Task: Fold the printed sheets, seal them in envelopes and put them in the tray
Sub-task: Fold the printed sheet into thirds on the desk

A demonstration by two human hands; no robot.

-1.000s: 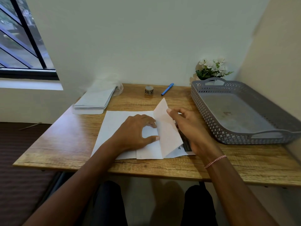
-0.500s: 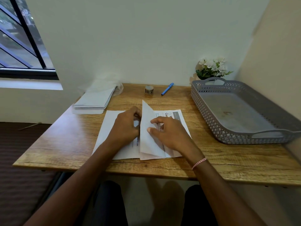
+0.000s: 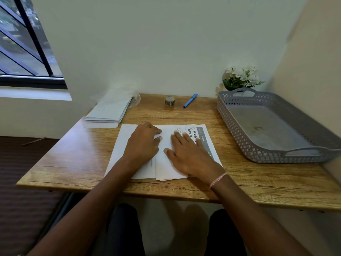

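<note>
We note the folded flap of the printed sheet, which stood raised 1 s ago, now lies flat. Our right hand is spread, palm down, pressing the flap; our left hand rests flat on the sheet's left part, fingers loosely together, pinching nothing. We judge 1 fold is being creased; at least 1 more fold seems needed before an envelope. The sheet lies at the front centre of the wooden desk. The stack of envelopes waits at back left; the grey tray at right holds no envelope. A small roll, possibly stickers or tape, and a blue pen sit by the wall; white flowers behind the tray, a window at left.
</note>
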